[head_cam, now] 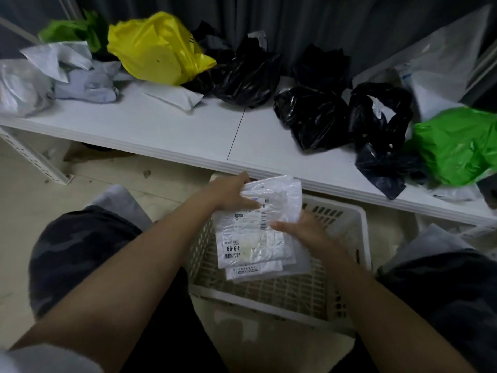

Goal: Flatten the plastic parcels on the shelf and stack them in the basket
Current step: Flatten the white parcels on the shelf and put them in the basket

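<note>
- Here, in the head view, both hands hold a white parcel (258,224) over the basket (360,238), which stands on the floor between the person's knees, just under the front edge of the shelf (166,130).
- The left hand (231,192) grips the parcel's upper left part: thumb laid across the printed label, fingers curled round the top edge.
- The right hand (304,227) holds the parcel's right edge, thumb pointing left onto the label face; its other fingers are hidden behind the plastic.
- The parcel looks fairly flat, label side up, its top crinkled. A second, smaller white piece (252,273) shows just below its lower edge; whether it is a separate parcel cannot be told.
- The basket is white with a slatted floor and slotted walls; its near rim lies close to the person's lap.
- On the shelf, at the back left, lie a yellow bag (156,49), a green bag (72,30) behind it, and crumpled grey-white bags (61,71) at the far left.
- A small white packet (174,96) lies flat just in front of the yellow bag.
- Black bags (247,74) sit in the middle; more black bags (312,117) are bunched to the right, one touching the next.
- A bright green bag (457,144) lies at the right end, with a clear bag (441,71) behind it.
- A dark curtain (295,17) hangs behind the shelf.
</note>
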Demonstrator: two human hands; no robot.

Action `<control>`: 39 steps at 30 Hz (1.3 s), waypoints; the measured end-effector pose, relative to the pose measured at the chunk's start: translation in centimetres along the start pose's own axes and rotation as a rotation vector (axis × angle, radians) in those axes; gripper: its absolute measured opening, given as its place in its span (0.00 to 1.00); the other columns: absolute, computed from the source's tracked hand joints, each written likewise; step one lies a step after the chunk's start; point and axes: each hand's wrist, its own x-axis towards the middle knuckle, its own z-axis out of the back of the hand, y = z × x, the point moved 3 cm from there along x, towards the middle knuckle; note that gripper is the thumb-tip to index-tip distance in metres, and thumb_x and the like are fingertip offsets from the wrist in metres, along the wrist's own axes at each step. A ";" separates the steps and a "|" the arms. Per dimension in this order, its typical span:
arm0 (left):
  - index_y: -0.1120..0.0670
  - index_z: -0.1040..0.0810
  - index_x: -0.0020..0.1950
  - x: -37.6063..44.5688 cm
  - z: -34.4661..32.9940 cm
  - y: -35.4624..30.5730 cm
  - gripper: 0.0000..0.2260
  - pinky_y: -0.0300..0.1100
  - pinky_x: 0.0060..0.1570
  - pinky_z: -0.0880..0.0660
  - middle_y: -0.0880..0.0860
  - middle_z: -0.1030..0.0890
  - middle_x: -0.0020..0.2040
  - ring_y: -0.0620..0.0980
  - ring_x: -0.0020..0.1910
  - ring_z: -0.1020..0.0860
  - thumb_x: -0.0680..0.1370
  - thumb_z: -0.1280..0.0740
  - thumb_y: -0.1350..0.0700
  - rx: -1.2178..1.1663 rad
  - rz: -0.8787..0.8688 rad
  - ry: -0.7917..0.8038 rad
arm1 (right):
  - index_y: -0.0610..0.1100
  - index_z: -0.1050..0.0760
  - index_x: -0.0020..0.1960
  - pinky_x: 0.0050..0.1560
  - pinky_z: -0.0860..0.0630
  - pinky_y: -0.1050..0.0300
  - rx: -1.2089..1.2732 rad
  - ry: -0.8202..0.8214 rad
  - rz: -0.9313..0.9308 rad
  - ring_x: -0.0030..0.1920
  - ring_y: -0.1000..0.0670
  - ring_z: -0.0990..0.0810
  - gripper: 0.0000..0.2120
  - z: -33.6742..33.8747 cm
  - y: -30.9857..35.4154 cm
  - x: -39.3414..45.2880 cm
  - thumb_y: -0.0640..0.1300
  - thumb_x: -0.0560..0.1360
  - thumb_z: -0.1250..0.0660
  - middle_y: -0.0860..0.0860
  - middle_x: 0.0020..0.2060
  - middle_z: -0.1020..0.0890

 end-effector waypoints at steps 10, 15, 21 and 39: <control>0.52 0.39 0.74 5.8 -7.2 4.8 0.34 0.50 0.65 0.33 0.57 0.32 0.71 0.57 0.69 0.33 0.74 0.32 0.40 0.070 0.038 0.174 | 0.43 0.21 0.59 0.55 0.21 0.40 0.307 0.108 -0.261 0.50 0.43 0.16 0.23 -1.9 -8.5 6.1 0.39 0.65 0.22 0.45 0.50 0.15; 0.52 0.41 0.76 8.5 -11.0 6.8 0.30 0.55 0.69 0.39 0.59 0.34 0.73 0.60 0.71 0.35 0.78 0.36 0.43 0.222 0.016 0.177 | 0.42 0.23 0.61 0.52 0.20 0.43 0.440 0.171 -0.357 0.53 0.42 0.17 0.20 -3.7 -11.7 8.4 0.37 0.70 0.26 0.43 0.54 0.17; 0.55 0.42 0.75 11.2 -15.6 8.3 0.26 0.56 0.70 0.40 0.60 0.35 0.72 0.61 0.71 0.37 0.80 0.40 0.48 0.443 0.017 0.222 | 0.43 0.23 0.61 0.44 0.18 0.47 0.508 0.108 -0.488 0.50 0.42 0.16 0.20 -6.2 -16.0 10.9 0.39 0.70 0.26 0.42 0.54 0.17; 0.57 0.30 0.70 12.8 -20.0 11.7 0.23 0.54 0.67 0.34 0.65 0.34 0.72 0.61 0.71 0.34 0.75 0.37 0.57 0.534 0.024 0.215 | 0.50 0.40 0.75 0.63 0.26 0.42 0.286 -0.087 -0.552 0.66 0.46 0.27 0.59 -11.1 -21.2 18.8 0.67 0.51 0.20 0.49 0.70 0.30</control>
